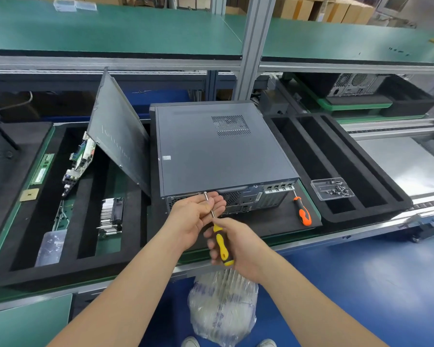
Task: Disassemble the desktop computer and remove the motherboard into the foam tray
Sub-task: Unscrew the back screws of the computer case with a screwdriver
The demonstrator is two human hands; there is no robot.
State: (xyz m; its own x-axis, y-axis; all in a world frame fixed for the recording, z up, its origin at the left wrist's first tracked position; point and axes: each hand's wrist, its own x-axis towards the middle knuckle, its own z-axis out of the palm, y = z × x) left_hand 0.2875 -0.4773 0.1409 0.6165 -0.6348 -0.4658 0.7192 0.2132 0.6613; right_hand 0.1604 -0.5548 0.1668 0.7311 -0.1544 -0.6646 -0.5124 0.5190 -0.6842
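While left grip [196, 211] and right grip [238, 246] tight on yellow screwdriver [221, 242], orange screwdriver [303, 212] beside computer [221, 151]

grey computer case [221, 149], yellow-black screwdriver [222, 242], orange-black screwdriver [303, 212], black foam tray [341, 216].

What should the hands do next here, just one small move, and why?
Probably twist the yellow-and-black screwdriver in the right hand to back out the screw at the rear edge of the grey desktop case: its cover is still on, and the left hand pinches the shaft there.
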